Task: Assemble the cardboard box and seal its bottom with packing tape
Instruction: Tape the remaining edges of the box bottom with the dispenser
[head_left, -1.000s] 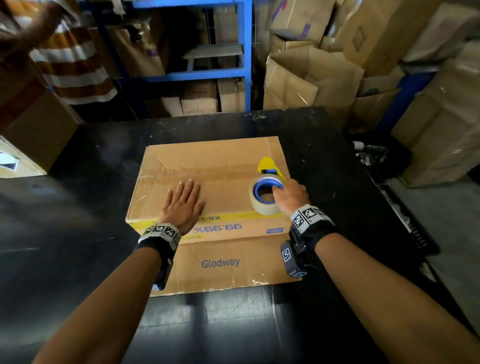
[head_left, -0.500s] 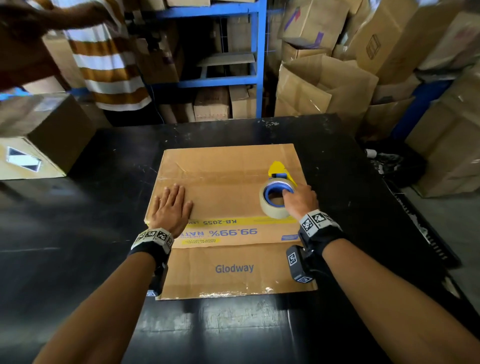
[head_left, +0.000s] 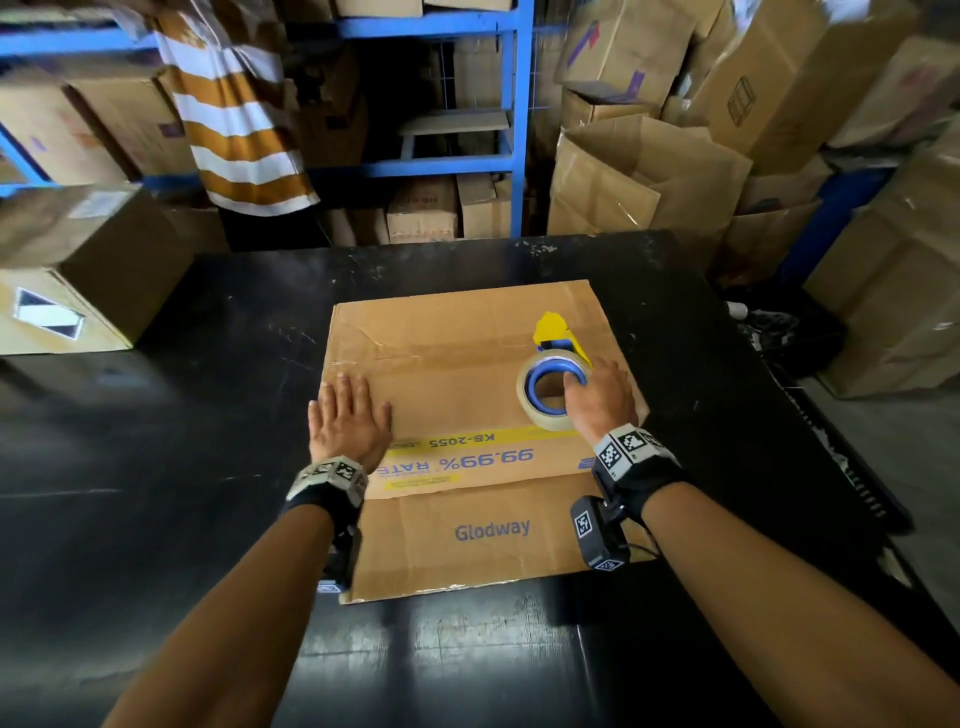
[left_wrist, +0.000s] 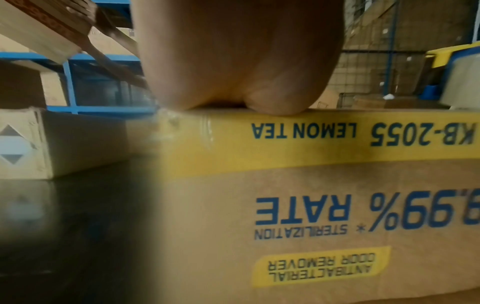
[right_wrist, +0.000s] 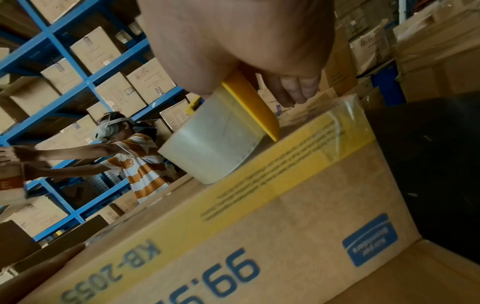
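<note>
Fingers (head_left: 347, 387) of my left hand (head_left: 349, 415) lie straight and together, palm pressed flat on the upturned bottom of the cardboard box (head_left: 467, 395), near its left edge. My right hand (head_left: 597, 400) grips the tape dispenser (head_left: 553, 387), fingers curled over the roll; the roll and its yellow blade guard rest on the box near the right edge. The box stands erected on the black table (head_left: 208, 519), bottom face up, with one flap (head_left: 488, 535) lying open on the table toward me. In the right wrist view a glossy strip of clear tape (right_wrist: 348, 115) already wraps over the right corner, and the head view shows a shiny band along the centre seam. I judge assembly complete and the seam run largely laid. Remaining, as I judge it: cutting the tape free and pressing the strip down.
</note>
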